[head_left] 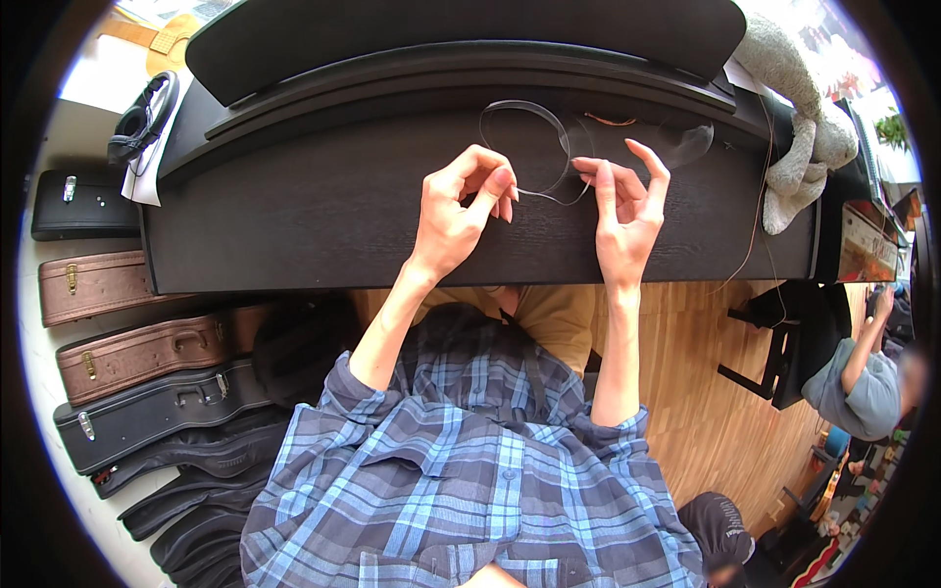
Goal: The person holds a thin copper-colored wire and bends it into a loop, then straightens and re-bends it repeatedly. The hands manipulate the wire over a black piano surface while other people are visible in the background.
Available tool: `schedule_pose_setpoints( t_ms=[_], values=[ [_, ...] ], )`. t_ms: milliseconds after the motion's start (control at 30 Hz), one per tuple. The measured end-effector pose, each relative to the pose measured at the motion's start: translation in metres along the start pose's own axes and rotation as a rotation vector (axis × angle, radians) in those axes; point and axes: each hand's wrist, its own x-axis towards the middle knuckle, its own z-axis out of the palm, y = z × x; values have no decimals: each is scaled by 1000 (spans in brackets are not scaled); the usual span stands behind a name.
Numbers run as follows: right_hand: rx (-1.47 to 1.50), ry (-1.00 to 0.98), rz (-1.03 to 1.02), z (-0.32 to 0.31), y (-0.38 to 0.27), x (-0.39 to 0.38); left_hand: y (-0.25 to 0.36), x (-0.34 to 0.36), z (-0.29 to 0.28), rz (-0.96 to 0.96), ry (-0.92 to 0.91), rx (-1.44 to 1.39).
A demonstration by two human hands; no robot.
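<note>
The left hand [453, 211] hides part of the strand [520, 104]. At the right edge, a person [859, 397] has a blurred head; small items [863, 482] at lower right are too tiny to identify.

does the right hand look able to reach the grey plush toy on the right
Probably yes: only a clear wrapper and a thin strand seem to lie between the right hand and the grey plush toy. That hand seems to be holding the clear loop, though, and might need to let go first.
</note>
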Motion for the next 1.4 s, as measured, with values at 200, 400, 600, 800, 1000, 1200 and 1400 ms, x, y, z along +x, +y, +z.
schedule_pose_setpoints(
  t_ms=[200,400,600,800,1000,1200,1400],
  values=[
    [146,169,-42,-9,10,2,-2,1,0,1,116,-72],
    [273,307,-120,-12,16,1,0,0,-1,-15,95,-39],
    [365,408,-106,-15,19,0,-1,1,-2,11,164,-125],
    [796,357,57,-53,18,2,0,2,-3,35,214,-177],
    [516,19,72,-125,8,-11,-2,2,-4,18,219,-156],
    [435,-149,25,-163,4,-28,-3,2,-6,13,227,-174],
    [549,-60,50,-170,-1,-35,-1,1,-4,-10,119,-134]
  ],
)
